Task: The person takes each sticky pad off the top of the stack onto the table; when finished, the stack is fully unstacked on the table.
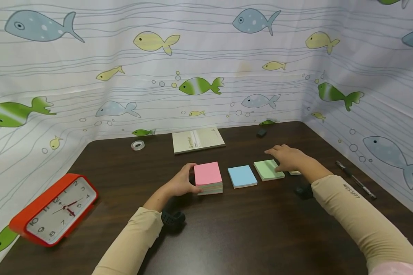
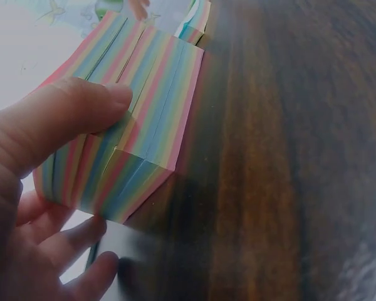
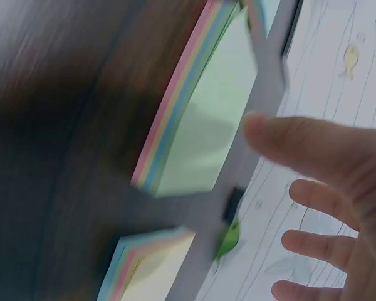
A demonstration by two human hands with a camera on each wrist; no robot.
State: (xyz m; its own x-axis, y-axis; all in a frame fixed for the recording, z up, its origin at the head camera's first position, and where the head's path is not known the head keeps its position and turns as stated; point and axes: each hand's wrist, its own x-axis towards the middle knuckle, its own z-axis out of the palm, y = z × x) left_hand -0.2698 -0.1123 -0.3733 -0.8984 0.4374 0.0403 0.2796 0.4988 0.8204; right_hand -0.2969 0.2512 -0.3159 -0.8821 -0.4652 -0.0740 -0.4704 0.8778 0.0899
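My left hand (image 1: 180, 183) holds a tall stack of sticky notes (image 1: 207, 174) with a pink top sheet at the middle of the table. In the left wrist view its thumb (image 2: 81, 110) lies on the stack's rainbow-striped side, with the fingers around the adjoining side. To the right lie a thin blue sticky note pad (image 1: 242, 176) and a green sticky note pad (image 1: 264, 170). Over the green pad's right edge hovers my right hand (image 1: 290, 157), fingers spread and holding nothing. A pale yellow pad (image 1: 294, 173) is mostly hidden beneath that hand.
A red alarm clock (image 1: 62, 210) stands on the left. Toward the back are a tape roll (image 1: 137, 145), a cream notebook (image 1: 197, 139) and a small black object (image 1: 261, 133). A pen (image 1: 356, 180) lies along the right edge. Fish-print fabric (image 1: 206, 57) borders the table (image 1: 247, 233).
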